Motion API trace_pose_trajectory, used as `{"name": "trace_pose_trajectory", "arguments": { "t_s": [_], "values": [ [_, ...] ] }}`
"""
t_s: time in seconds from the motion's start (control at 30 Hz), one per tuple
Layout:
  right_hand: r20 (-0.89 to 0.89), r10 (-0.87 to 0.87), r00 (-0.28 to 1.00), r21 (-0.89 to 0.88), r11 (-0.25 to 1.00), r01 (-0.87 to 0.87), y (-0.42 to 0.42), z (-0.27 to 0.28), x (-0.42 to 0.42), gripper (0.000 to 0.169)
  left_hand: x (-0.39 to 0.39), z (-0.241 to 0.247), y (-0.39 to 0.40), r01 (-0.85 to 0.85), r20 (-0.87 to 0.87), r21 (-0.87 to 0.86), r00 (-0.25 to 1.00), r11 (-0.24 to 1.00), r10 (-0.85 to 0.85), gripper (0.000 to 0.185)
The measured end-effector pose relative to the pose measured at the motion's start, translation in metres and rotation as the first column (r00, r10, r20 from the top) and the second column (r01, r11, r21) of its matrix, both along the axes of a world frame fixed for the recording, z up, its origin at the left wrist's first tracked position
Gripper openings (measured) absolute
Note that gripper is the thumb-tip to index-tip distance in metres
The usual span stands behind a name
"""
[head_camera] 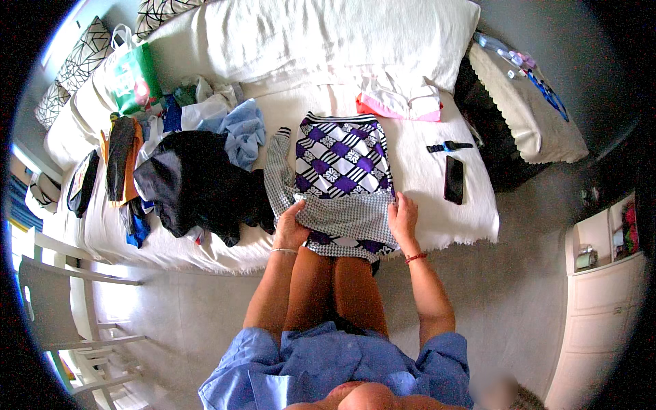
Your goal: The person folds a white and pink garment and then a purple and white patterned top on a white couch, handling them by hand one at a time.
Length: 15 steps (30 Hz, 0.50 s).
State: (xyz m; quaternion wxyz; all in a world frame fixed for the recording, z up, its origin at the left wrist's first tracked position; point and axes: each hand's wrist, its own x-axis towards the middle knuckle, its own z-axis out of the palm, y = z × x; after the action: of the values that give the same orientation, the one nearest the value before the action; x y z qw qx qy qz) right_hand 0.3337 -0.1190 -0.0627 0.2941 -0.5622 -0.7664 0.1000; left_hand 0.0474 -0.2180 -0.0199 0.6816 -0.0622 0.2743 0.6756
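A knitted garment [341, 154] lies on the edge of a cover-draped sofa in front of me. Purple and white diamonds with black stripes fill its upper part. A grey-and-white checked sleeve [353, 212] is folded across its lower part, and another sleeve [279, 159] with a striped cuff sticks out to the left. My left hand [292, 228] grips the fabric at the left side, thumb on top. At the right edge, my right hand [404, 218] pinches the garment with its fingers. Some fingers of both hands are hidden.
Left of the garment, dark clothes [200, 179] and a light blue cloth [243, 133] lie heaped near a green bag [136, 82]. To the right are folded pink-and-white clothes [402, 100], a watch [449, 147] and a smartphone [454, 179]. A chair [48, 292] stands left.
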Motion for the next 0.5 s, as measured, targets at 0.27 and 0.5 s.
{"name": "trace_pose_trajectory", "arguments": {
  "t_s": [0.27, 0.5],
  "values": [
    [0.060, -0.058, 0.997, 0.093, 0.994, 0.052, -0.015, 0.011, -0.005, 0.042, -0.001, 0.010, -0.009, -0.280, -0.691, 0.051, 0.683, 0.959, 0.236, 0.015],
    [0.043, -0.081, 0.996, 0.129, 0.989, 0.074, -0.017, 0.020, -0.017, 0.039, 0.000, -0.019, -0.006, -0.490, -0.864, 0.040, 0.421, 0.871, 0.276, 0.015]
  ]
}}
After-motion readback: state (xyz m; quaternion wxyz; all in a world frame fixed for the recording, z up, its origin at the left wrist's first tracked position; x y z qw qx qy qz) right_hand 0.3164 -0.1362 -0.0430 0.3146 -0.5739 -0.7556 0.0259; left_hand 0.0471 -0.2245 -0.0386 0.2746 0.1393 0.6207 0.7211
